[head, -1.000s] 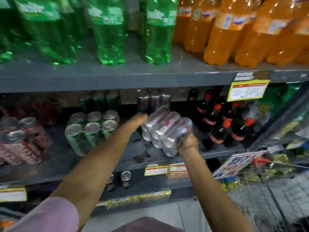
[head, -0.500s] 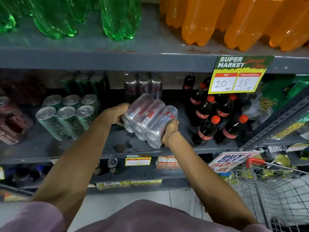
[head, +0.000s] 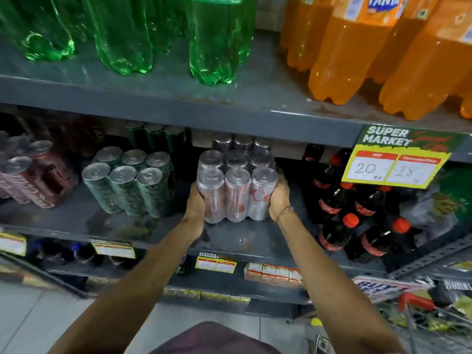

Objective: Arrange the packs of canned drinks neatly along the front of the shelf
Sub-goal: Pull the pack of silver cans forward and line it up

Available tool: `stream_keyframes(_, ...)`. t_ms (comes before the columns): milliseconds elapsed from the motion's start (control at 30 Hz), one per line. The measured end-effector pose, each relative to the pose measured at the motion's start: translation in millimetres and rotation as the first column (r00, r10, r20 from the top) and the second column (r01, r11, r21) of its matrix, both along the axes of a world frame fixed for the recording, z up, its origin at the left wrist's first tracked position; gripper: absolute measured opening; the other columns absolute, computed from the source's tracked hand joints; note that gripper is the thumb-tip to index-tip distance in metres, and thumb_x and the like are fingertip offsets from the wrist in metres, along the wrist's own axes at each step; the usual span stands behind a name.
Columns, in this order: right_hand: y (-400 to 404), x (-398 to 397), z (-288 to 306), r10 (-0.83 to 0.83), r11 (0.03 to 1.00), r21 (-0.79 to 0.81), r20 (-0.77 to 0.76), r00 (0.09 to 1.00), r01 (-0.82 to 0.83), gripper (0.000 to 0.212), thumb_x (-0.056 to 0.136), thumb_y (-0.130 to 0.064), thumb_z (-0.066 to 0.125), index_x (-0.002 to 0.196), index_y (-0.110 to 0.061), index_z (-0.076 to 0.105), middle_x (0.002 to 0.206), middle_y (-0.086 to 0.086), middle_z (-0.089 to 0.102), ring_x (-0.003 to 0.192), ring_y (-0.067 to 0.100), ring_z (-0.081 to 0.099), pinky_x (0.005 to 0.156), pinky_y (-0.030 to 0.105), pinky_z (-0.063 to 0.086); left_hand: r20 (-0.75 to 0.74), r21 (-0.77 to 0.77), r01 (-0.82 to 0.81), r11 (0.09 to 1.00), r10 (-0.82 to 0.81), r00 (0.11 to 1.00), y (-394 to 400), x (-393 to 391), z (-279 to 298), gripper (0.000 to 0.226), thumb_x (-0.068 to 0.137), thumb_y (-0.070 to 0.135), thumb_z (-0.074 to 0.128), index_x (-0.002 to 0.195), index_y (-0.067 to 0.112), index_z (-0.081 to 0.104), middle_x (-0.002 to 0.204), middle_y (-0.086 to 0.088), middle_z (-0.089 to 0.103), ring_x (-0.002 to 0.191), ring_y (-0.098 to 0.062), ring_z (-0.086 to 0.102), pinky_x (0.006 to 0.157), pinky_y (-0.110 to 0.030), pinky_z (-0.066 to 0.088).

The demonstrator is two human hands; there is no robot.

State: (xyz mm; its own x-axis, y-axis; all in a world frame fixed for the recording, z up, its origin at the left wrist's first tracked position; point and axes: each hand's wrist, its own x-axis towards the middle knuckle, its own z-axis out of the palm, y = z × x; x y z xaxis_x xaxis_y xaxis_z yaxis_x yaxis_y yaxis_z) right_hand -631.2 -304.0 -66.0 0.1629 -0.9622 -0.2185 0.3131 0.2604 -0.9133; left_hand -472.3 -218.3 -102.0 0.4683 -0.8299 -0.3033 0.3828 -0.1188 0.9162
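Observation:
A shrink-wrapped pack of silver cans (head: 236, 190) stands upright on the grey middle shelf (head: 245, 241), set back a little from its front edge. My left hand (head: 195, 206) grips its left side and my right hand (head: 279, 198) its right side. To the left stands a pack of green cans (head: 130, 182), tilted slightly, and further left a pack of red cans (head: 28, 175) leans over. More silver cans (head: 242, 143) and green cans (head: 153, 136) stand behind at the back of the shelf.
Small cola bottles (head: 357, 213) crowd the shelf right of the silver pack. A yellow price sign (head: 396, 162) hangs from the upper shelf, which carries green bottles (head: 219, 39) and orange bottles (head: 357, 47). A wire trolley (head: 421, 318) stands at lower right.
The silver pack has been turned from lying tilted in my hands to standing upright on the shelf. Both hands moved with it and still hold its sides.

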Motion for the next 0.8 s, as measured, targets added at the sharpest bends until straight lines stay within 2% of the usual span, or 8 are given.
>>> stream_keyframes(100,-1,5,-14,-0.006,1.000,0.024,0.018,1.000,0.005,0.034,0.095,-0.026,0.034,0.072,-0.018,0.058,0.062,-0.004,0.066,0.061,0.011,0.060,0.060,0.021,0.053,-0.045,0.000,-0.036,0.999,0.036,0.998,2,-2,-9,0.039,0.098,0.044,0.031,0.101,0.025,0.064,0.096,0.002,0.071,0.094,-0.015,0.064,0.079,-0.031,0.049)
stream_keyframes(267,-6,6,-27,-0.006,1.000,0.002,0.010,1.000,0.006,0.033,0.094,-0.033,0.036,0.078,-0.020,0.061,0.075,0.001,0.065,0.067,0.013,0.062,0.067,0.027,0.051,-0.009,0.013,-0.024,1.000,0.024,1.000,5,0,-14,0.045,0.097,0.047,0.029,0.113,0.021,0.061,0.108,-0.001,0.068,0.105,-0.017,0.061,0.079,-0.028,0.047)
stream_keyframes(433,-9,3,-32,0.011,1.000,-0.023,-0.033,0.999,-0.011,0.038,0.094,-0.038,0.034,0.078,-0.022,0.065,0.069,-0.007,0.072,0.066,0.009,0.067,0.065,0.026,0.052,0.056,-0.029,0.061,0.998,-0.059,0.997,16,-2,-9,0.066,0.094,0.061,0.014,0.127,0.024,0.057,0.128,-0.003,0.062,0.122,-0.017,0.055,0.111,-0.041,0.036)
stream_keyframes(533,-11,-4,-25,0.115,0.993,0.024,0.019,0.993,-0.116,0.048,0.094,-0.048,0.032,0.084,-0.022,0.071,0.079,-0.004,0.076,0.075,0.011,0.071,0.067,0.027,0.055,0.293,-0.172,0.087,0.981,-0.033,0.955,34,-18,-12,0.052,0.098,0.052,0.026,0.144,0.028,0.033,0.145,0.003,0.047,0.131,-0.011,0.046,0.111,-0.037,0.037)
stream_keyframes(600,-13,-7,-20,0.166,0.985,0.046,0.040,0.985,-0.168,0.056,0.093,-0.056,0.028,0.092,-0.021,0.072,0.090,0.000,0.077,0.088,0.017,0.071,0.075,0.030,0.056,0.531,-0.175,0.133,0.976,-0.020,0.847,50,-31,-19,0.058,0.096,0.047,0.033,0.148,0.039,0.009,0.156,0.011,0.026,0.140,-0.005,0.031,0.111,-0.030,0.031)
stream_keyframes(633,-12,-6,-17,0.170,0.984,0.043,0.005,0.985,-0.170,0.058,0.093,-0.059,0.027,0.094,-0.021,0.071,0.091,0.001,0.077,0.092,0.019,0.069,0.079,0.033,0.055,0.596,-0.160,0.136,0.978,-0.014,0.803,55,-33,-20,0.062,0.094,0.051,0.034,0.148,0.042,0.005,0.156,0.012,0.026,0.139,-0.004,0.033,0.108,-0.028,0.033)
stream_keyframes(733,-1,2,-22,0.132,0.990,0.059,-0.003,0.991,-0.131,0.061,0.092,-0.062,0.025,0.094,-0.021,0.069,0.088,0.001,0.076,0.087,0.016,0.069,0.080,0.032,0.055,0.704,-0.103,0.137,0.985,-0.025,0.709,52,-14,-19,0.072,0.087,0.063,0.034,0.148,0.030,0.014,0.142,0.005,0.045,0.123,-0.013,0.050,0.097,-0.027,0.041)
stream_keyframes(800,15,9,-31,0.008,1.000,0.023,-0.057,0.998,-0.007,0.057,0.094,-0.057,0.024,0.101,-0.018,0.066,0.103,0.006,0.071,0.094,0.014,0.065,0.094,0.034,0.050,0.765,-0.002,0.130,0.992,-0.082,0.639,40,7,-13,0.064,0.094,0.047,0.039,0.147,0.016,0.024,0.138,-0.005,0.052,0.121,-0.023,0.054,0.095,-0.028,0.041)
